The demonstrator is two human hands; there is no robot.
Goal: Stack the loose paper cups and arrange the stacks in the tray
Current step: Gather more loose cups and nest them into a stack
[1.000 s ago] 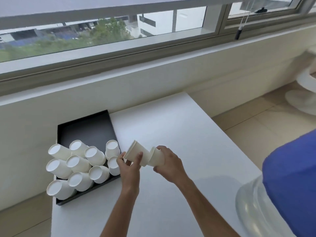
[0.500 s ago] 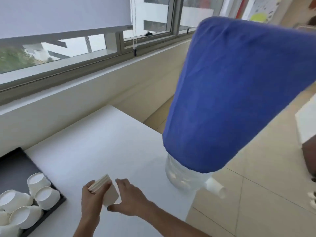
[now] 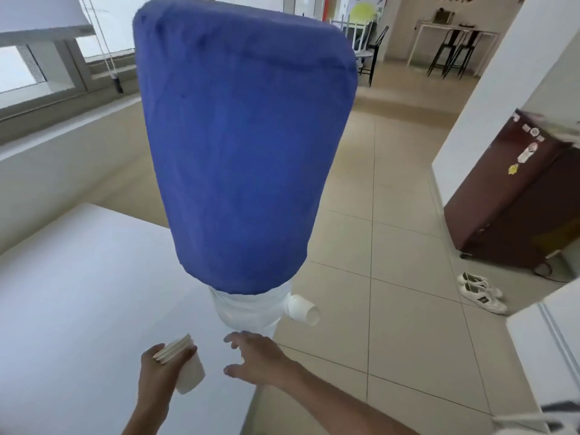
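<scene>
My left hand (image 3: 157, 376) grips a short stack of white paper cups (image 3: 185, 367), tilted with the rims up and to the left, above the white table (image 3: 78, 293). My right hand (image 3: 260, 356) is empty with its fingers spread, off the stack and stretched toward the clear neck of the water bottle (image 3: 248, 309). One loose white paper cup (image 3: 303, 310) lies on its side at the right of that neck, near the table's right edge. The tray is out of view.
A large water bottle under a blue cloth cover (image 3: 244, 152) stands upside down at the table's right edge and blocks the middle of the view. Beyond the edge is tiled floor (image 3: 408, 309), a brown cabinet (image 3: 518, 199) and white shoes (image 3: 480, 291).
The view has swung right, so the tray and its cups have left the frame. My right hand has let go of the stack and moved right toward the bottle; the left hand keeps the stack.
</scene>
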